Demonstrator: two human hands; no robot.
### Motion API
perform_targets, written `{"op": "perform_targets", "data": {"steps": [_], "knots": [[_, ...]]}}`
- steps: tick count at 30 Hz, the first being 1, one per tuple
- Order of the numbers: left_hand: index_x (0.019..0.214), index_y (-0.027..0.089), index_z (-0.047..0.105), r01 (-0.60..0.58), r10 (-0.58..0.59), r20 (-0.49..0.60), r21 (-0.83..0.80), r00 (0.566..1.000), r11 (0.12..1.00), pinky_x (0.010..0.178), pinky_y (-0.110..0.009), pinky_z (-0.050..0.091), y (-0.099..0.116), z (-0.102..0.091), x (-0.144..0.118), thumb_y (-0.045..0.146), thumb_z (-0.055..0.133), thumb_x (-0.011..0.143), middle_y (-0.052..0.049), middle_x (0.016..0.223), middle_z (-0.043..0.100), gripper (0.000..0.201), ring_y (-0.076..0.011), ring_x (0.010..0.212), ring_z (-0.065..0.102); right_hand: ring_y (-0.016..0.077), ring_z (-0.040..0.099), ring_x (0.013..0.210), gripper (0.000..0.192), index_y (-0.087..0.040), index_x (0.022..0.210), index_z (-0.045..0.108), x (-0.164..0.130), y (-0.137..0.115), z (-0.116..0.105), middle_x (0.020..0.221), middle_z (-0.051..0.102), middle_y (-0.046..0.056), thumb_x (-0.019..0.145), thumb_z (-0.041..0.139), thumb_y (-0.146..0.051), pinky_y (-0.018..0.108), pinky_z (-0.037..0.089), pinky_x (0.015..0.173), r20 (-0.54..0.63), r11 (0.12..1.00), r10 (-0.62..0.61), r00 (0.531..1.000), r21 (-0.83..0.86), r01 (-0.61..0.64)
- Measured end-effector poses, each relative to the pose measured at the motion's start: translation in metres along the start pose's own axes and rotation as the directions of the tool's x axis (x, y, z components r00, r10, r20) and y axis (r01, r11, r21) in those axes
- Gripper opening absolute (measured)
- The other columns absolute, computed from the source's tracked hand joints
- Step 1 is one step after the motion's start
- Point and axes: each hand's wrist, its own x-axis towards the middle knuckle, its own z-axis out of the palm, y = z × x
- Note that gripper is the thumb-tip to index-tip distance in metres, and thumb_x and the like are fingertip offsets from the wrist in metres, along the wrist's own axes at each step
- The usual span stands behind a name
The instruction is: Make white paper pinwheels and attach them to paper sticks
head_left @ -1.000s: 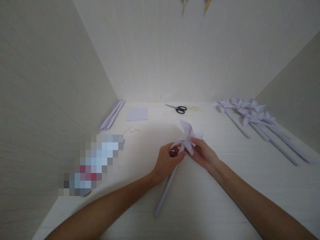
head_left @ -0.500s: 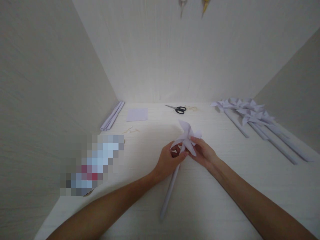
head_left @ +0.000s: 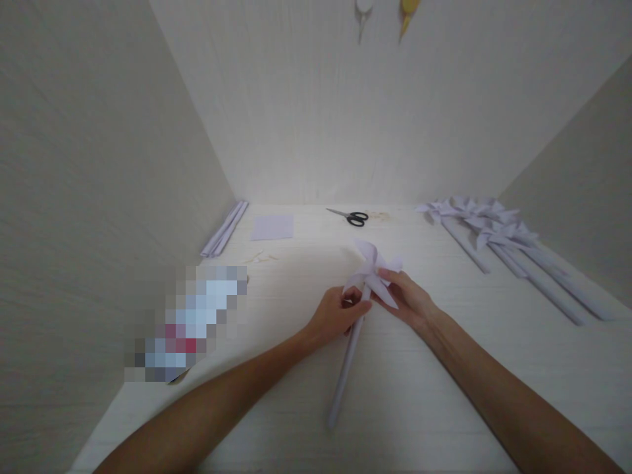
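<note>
A pale lilac paper pinwheel [head_left: 374, 271] with curved blades sits at the top of a rolled paper stick [head_left: 345, 368]. My left hand [head_left: 338, 313] is closed around the upper stick, just under the blades. At the pinwheel's right side, my right hand [head_left: 407, 296] pinches it near the centre, thumb and forefinger on the paper. Its other fingers are partly hidden behind the blades. The stick slants down toward me, its lower end close to the near part of the table.
Several finished pinwheels [head_left: 503, 232] lie at the right. Black-handled scissors [head_left: 356, 218] and small wooden bits [head_left: 379, 216] are at the back. A paper square [head_left: 272, 227], rolled sticks [head_left: 226, 229], thin pieces [head_left: 261, 257] and a blurred object [head_left: 197, 322] are at the left.
The pinwheel has turned slightly, and the lower end of its stick has swung a little to the right. Both hands keep their hold. The view has shifted slightly.
</note>
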Motion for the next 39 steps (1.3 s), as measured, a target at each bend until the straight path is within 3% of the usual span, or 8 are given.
{"op": "perform_targets", "data": {"steps": [20,39], "knots": [[0.056,0.016,0.04,-0.018,0.025,-0.061,0.117,0.998,0.993,0.04,-0.019,0.027,-0.0001,-0.0001,0.0012,0.031,0.053,0.067,0.007,0.045,0.037,0.022,-0.0046,0.039,0.034,0.0126,0.058,0.048,0.005,-0.013,0.062,0.062,0.0021,0.0005,0.0013,0.054,0.065,0.002,0.057,0.063,-0.013,0.022,0.047,0.05,-0.027,0.999,-0.006,1.0,-0.033,0.006],[0.059,0.015,0.046,0.034,-0.034,-0.038,-0.025,0.999,0.999,0.032,-0.018,0.031,0.0037,0.0016,0.0008,0.034,0.056,0.066,0.007,0.043,0.042,0.023,-0.0045,0.032,0.037,0.0114,0.055,0.05,0.006,-0.015,0.064,0.06,0.0052,0.0013,-0.0036,0.052,0.062,-0.001,0.059,0.062,-0.016,0.022,0.046,0.055,-0.034,1.0,-0.014,0.999,0.007,0.014]]}}
